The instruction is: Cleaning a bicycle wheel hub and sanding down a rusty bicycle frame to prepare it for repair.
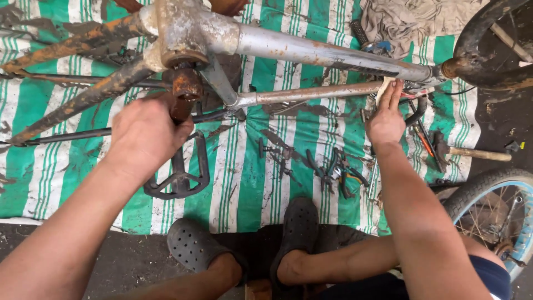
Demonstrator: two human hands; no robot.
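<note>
Head view shows your left hand [145, 133] closed around the rusty crank arm [180, 105] just below the bottom bracket [183, 53] of the bicycle frame [311, 53], with the black pedal [180, 178] hanging beneath your knuckles, toward your feet. That crank runs roughly from the bracket down toward you, so its long axis points back along your left forearm, and your left hand is by far the nearer one to it. Your right hand [387, 114] lies well apart to the right, fingers straight and together, pressed flat on a pale rag [383, 86] against the thinner frame tube [316, 93]; it grips nothing that you can make out beyond pinning the cloth there. Both tubes run left to right across your view, crosswise to the crank. Below the frame, pliers [341, 172] and other small tools lie scattered on the green-and-white striped tarp [244, 189], nearer your right hand, and a hammer [472, 153] lies further right beside a blue-rimmed wheel [494, 205].
</note>
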